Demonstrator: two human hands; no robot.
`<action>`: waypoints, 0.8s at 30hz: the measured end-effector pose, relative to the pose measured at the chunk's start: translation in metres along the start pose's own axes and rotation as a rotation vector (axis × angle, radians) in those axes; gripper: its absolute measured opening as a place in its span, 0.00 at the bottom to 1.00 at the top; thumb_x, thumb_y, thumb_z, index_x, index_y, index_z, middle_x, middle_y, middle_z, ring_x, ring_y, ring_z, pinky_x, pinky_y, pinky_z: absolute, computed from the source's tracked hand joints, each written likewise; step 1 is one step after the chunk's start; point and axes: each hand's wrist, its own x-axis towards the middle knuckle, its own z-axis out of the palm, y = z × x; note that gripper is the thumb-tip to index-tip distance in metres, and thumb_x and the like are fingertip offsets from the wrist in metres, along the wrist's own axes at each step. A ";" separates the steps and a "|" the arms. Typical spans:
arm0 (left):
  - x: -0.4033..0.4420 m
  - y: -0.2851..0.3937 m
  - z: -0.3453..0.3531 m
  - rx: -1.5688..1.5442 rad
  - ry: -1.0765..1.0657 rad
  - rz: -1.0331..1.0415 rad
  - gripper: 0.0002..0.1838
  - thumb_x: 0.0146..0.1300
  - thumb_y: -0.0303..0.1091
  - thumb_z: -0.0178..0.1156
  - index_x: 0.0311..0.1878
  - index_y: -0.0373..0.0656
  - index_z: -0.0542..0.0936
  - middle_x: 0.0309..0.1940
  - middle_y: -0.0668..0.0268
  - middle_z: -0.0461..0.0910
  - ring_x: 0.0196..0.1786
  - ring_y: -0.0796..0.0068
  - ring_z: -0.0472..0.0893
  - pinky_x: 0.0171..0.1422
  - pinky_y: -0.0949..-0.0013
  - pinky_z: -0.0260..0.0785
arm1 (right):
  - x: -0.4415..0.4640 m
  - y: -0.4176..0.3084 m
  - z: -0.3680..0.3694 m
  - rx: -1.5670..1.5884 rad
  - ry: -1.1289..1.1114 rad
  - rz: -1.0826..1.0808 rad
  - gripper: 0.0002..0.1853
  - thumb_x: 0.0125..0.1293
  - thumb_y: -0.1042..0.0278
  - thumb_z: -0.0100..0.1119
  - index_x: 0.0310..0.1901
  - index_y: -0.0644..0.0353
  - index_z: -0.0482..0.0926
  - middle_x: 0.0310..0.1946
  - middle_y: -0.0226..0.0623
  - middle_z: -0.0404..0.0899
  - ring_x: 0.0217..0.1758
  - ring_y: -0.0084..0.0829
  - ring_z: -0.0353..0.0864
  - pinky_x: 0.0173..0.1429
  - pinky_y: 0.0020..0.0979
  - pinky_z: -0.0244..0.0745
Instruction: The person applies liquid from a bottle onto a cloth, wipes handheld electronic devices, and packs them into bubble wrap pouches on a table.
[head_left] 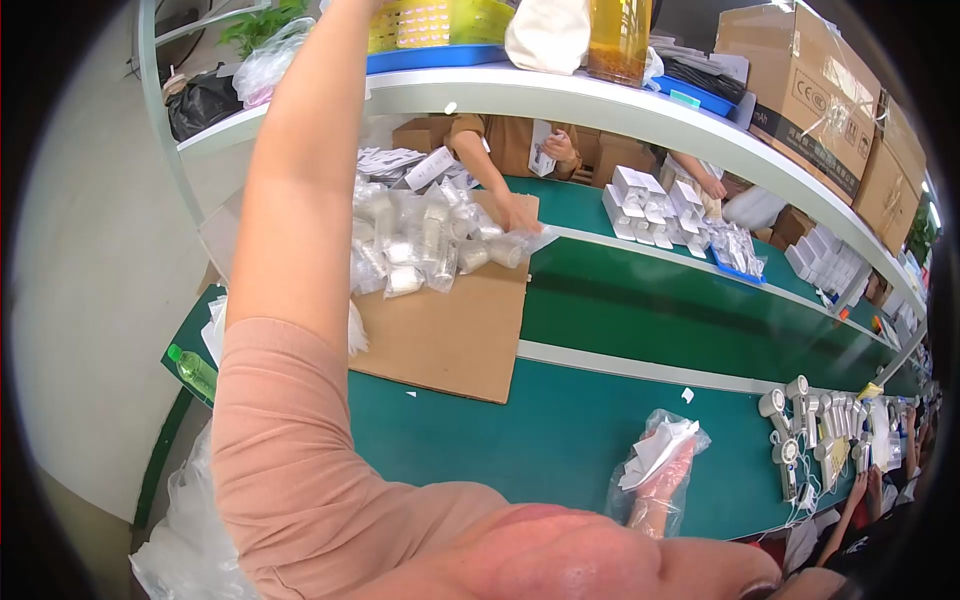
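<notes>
My left arm reaches up across the view, its hand out of sight beyond the top edge near the shelf. Low at the right of the green table [460, 440], my right hand [667, 478] is closed around folded white paper [655, 452]. A clear plastic bag [618, 488] surrounds the paper and this hand; I cannot tell whether the hand is inside it or behind it. Left of centre, a cardboard sheet [460, 335] bears a pile of bagged white items [425, 235].
Across the table, a co-worker's hand [515, 213] touches the bagged pile. White boxes [640, 205] stand on the far level. Several white handheld devices [790, 450] with cords lie at right. A shelf [480, 95] spans above. A green bottle [192, 370] lies at left.
</notes>
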 end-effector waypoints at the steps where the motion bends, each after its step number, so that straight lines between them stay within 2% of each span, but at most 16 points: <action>1: 0.005 -0.014 -0.002 0.001 0.004 -0.001 0.15 0.51 0.39 0.57 0.38 0.39 0.81 0.42 0.54 0.79 0.47 0.56 0.77 0.46 0.59 0.71 | 0.001 0.001 -0.002 0.001 -0.004 0.000 0.25 0.63 0.43 0.48 0.52 0.53 0.70 0.39 0.38 0.77 0.36 0.36 0.78 0.39 0.35 0.79; 3: 0.018 -0.054 -0.001 -0.372 -0.217 0.618 0.17 0.53 0.44 0.55 0.39 0.41 0.81 0.42 0.54 0.79 0.46 0.55 0.78 0.49 0.59 0.70 | 0.005 0.001 -0.005 -0.006 -0.030 -0.020 0.25 0.63 0.43 0.47 0.53 0.53 0.69 0.40 0.38 0.77 0.37 0.36 0.78 0.39 0.35 0.79; 4: 0.017 -0.049 0.002 -0.368 -0.214 0.617 0.17 0.53 0.44 0.55 0.39 0.41 0.81 0.42 0.54 0.79 0.46 0.55 0.78 0.49 0.59 0.70 | 0.003 0.001 -0.003 -0.005 -0.035 -0.018 0.25 0.63 0.43 0.47 0.53 0.53 0.69 0.40 0.38 0.77 0.37 0.36 0.78 0.39 0.35 0.79; 6: 0.011 -0.022 0.007 0.410 -0.036 0.342 0.18 0.55 0.48 0.53 0.39 0.44 0.81 0.41 0.54 0.79 0.45 0.57 0.79 0.49 0.60 0.70 | -0.002 0.001 0.003 -0.025 -0.028 -0.039 0.27 0.63 0.42 0.46 0.54 0.56 0.67 0.39 0.39 0.76 0.37 0.36 0.78 0.41 0.36 0.78; 7: -0.006 -0.007 0.001 0.413 -0.035 0.336 0.18 0.55 0.48 0.53 0.39 0.44 0.81 0.41 0.54 0.79 0.45 0.57 0.79 0.49 0.60 0.70 | -0.001 0.001 0.002 -0.027 -0.034 -0.035 0.27 0.63 0.42 0.46 0.54 0.56 0.67 0.39 0.39 0.76 0.37 0.36 0.78 0.41 0.36 0.78; 9: -0.063 0.022 -0.026 -0.241 0.195 0.021 0.17 0.55 0.47 0.53 0.39 0.46 0.81 0.39 0.56 0.80 0.45 0.59 0.79 0.49 0.60 0.70 | 0.002 0.001 -0.002 -0.025 -0.007 -0.037 0.27 0.64 0.42 0.46 0.54 0.56 0.67 0.40 0.39 0.76 0.37 0.35 0.78 0.40 0.36 0.78; 10: -0.077 0.019 -0.040 -0.240 0.197 0.018 0.17 0.55 0.47 0.53 0.39 0.46 0.81 0.39 0.56 0.80 0.45 0.59 0.79 0.49 0.60 0.70 | 0.000 0.001 0.000 -0.026 -0.010 -0.036 0.27 0.64 0.42 0.46 0.54 0.56 0.67 0.40 0.39 0.76 0.37 0.35 0.78 0.40 0.36 0.78; 12: -0.093 0.013 -0.062 -0.396 0.063 0.357 0.18 0.53 0.45 0.53 0.44 0.48 0.79 0.40 0.57 0.79 0.46 0.60 0.78 0.49 0.60 0.71 | -0.005 0.000 0.006 -0.029 -0.012 -0.052 0.27 0.64 0.43 0.45 0.54 0.55 0.67 0.40 0.39 0.76 0.37 0.35 0.78 0.39 0.35 0.78; 13: -0.087 0.020 -0.060 -0.400 0.063 0.362 0.18 0.53 0.45 0.53 0.44 0.48 0.79 0.40 0.57 0.79 0.46 0.60 0.78 0.49 0.60 0.71 | -0.005 -0.001 0.004 -0.027 -0.009 -0.057 0.27 0.64 0.43 0.45 0.54 0.55 0.67 0.40 0.39 0.76 0.37 0.35 0.78 0.39 0.35 0.78; 15: -0.068 0.035 -0.051 0.352 -0.115 0.139 0.21 0.50 0.39 0.57 0.50 0.49 0.77 0.42 0.58 0.79 0.44 0.62 0.79 0.47 0.61 0.72 | -0.003 -0.001 0.000 -0.049 -0.040 -0.051 0.27 0.63 0.42 0.46 0.54 0.56 0.68 0.39 0.39 0.76 0.36 0.35 0.78 0.39 0.35 0.78; 16: -0.065 0.031 -0.045 0.352 -0.116 0.140 0.21 0.50 0.39 0.57 0.50 0.49 0.77 0.42 0.58 0.79 0.44 0.62 0.79 0.47 0.61 0.72 | -0.004 -0.001 0.002 -0.048 -0.039 -0.051 0.27 0.63 0.42 0.46 0.54 0.56 0.68 0.39 0.39 0.76 0.36 0.35 0.78 0.39 0.35 0.78; 18: -0.059 0.015 -0.025 -0.633 0.061 -0.089 0.21 0.49 0.36 0.59 0.50 0.50 0.77 0.42 0.61 0.78 0.42 0.66 0.79 0.44 0.63 0.73 | -0.007 -0.001 0.009 -0.023 0.012 -0.049 0.27 0.63 0.42 0.46 0.53 0.56 0.68 0.38 0.39 0.76 0.36 0.35 0.78 0.38 0.34 0.78; 19: -0.052 0.006 -0.015 -0.628 0.064 -0.090 0.21 0.49 0.36 0.59 0.50 0.50 0.77 0.42 0.61 0.78 0.42 0.66 0.79 0.44 0.63 0.73 | -0.006 0.000 0.009 -0.022 0.009 -0.044 0.27 0.63 0.42 0.46 0.53 0.56 0.68 0.38 0.39 0.76 0.36 0.35 0.78 0.38 0.34 0.78; 21: -0.036 -0.008 0.005 -1.185 0.158 -0.165 0.17 0.49 0.36 0.60 0.45 0.49 0.80 0.38 0.62 0.79 0.40 0.68 0.78 0.42 0.64 0.74 | -0.005 0.000 0.007 -0.041 0.002 -0.041 0.27 0.63 0.42 0.47 0.53 0.56 0.68 0.38 0.39 0.77 0.36 0.35 0.78 0.38 0.34 0.78; 22: -0.034 -0.014 0.007 -1.184 0.159 -0.165 0.17 0.49 0.36 0.60 0.45 0.49 0.80 0.38 0.62 0.79 0.40 0.68 0.78 0.42 0.64 0.74 | -0.004 -0.001 0.005 -0.041 0.001 -0.040 0.27 0.63 0.42 0.47 0.53 0.56 0.68 0.38 0.39 0.77 0.36 0.35 0.78 0.38 0.34 0.78; 24: -0.030 -0.024 0.011 -0.922 0.268 -0.043 0.17 0.48 0.41 0.62 0.42 0.48 0.81 0.36 0.59 0.81 0.40 0.64 0.80 0.44 0.63 0.73 | -0.001 0.000 0.000 -0.031 -0.005 -0.033 0.26 0.63 0.43 0.47 0.53 0.56 0.68 0.38 0.39 0.77 0.36 0.35 0.78 0.39 0.34 0.78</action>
